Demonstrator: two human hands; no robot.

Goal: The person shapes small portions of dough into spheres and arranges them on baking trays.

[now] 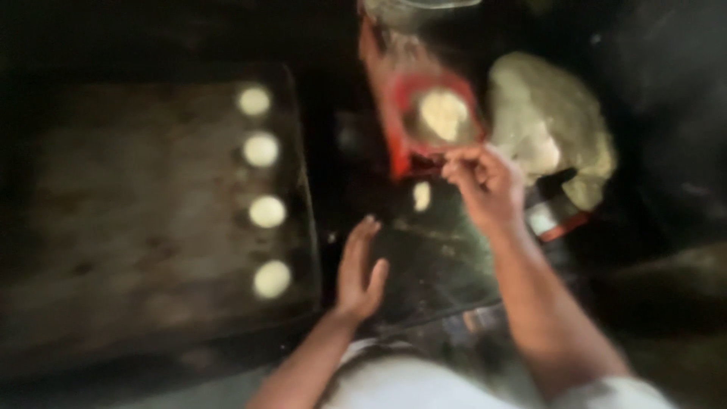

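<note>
Whole frame motion-blurred; right hand (485, 178) grip cannot be resolved. Clear container (416, 9) is cut off at top edge.

We see a dark metal baking tray (151, 227), its surface matt, stained and worn. The four pale dough rounds (261, 149) on it look soft and smooth. The big dough mass (549, 121) looks lumpy and floury. The red scale (424, 113) reads as glossy plastic. The worktop (432, 257) shines faintly, though blur hides its material.
</note>
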